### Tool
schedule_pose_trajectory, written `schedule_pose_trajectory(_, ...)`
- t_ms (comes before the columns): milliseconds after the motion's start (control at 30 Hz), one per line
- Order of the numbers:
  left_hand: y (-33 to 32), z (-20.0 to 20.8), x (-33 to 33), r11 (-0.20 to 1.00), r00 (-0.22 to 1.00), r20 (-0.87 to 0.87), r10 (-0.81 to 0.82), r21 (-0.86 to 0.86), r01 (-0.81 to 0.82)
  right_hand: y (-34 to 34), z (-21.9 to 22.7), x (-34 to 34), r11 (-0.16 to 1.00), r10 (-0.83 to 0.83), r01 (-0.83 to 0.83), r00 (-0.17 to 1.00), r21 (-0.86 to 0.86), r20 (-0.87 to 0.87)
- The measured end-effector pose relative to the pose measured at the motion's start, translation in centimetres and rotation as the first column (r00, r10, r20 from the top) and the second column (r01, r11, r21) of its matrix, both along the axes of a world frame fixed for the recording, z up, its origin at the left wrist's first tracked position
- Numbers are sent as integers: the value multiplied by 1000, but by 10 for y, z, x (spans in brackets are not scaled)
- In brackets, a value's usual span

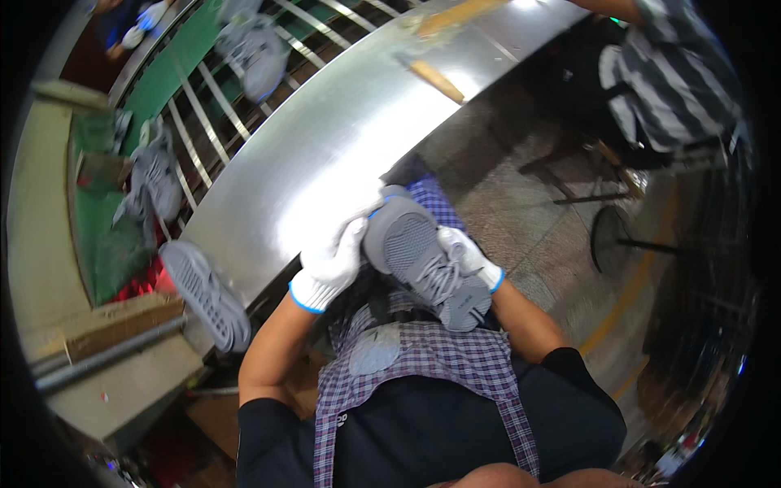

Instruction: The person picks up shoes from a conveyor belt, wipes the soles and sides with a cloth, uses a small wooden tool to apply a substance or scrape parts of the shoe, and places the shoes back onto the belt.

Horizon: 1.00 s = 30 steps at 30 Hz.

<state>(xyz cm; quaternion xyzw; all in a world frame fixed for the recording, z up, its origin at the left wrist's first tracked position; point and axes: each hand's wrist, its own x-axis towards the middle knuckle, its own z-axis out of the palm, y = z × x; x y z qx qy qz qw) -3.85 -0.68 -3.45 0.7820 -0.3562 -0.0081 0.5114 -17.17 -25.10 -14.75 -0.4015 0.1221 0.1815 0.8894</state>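
A grey lace-up sneaker (423, 264) is held over my lap, its mesh toe pointing away from me and its laces facing up. My left hand (333, 256), in a white knit glove with a blue cuff, grips the toe end, with the thumb near the rim of the sole. My right hand (472, 259), gloved the same way, is closed round the shoe's right side beside the laces; some of its fingers are hidden behind the shoe. To the left, a loose grey shoe sole (205, 297) rests at the end of the metal bench.
The shiny curved metal bench (268, 191) runs ahead of me, carrying a wooden-handled tool (437, 80). Beyond it, grey shoes (254, 55) lie on a roller conveyor (199, 122). A person in a striped shirt (679, 73) sits at right. Another person's gloved hands (142, 24) show far left.
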Motion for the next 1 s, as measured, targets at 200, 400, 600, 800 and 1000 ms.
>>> schedule_pose_trajectory(200,-34,11,-18,992,975,-199,-99,-103,80,11,-1,3,974,-54,96,978,-207,200)
schedule_pose_trajectory(400,-86,66,-3,845,946,-111,-304,426,322,0,-10,-16,924,-244,314,924,-218,295)
schedule_pose_trajectory(600,-97,88,-24,767,943,112,-314,616,182,3,-40,-14,923,-349,378,901,-73,258)
schedule_pose_trajectory(800,-98,120,-24,703,811,288,-509,683,198,10,-100,4,925,-360,327,917,195,172)
schedule_pose_trajectory(1000,-90,139,-26,627,804,222,-551,746,224,22,-67,-12,904,-369,338,926,261,80)
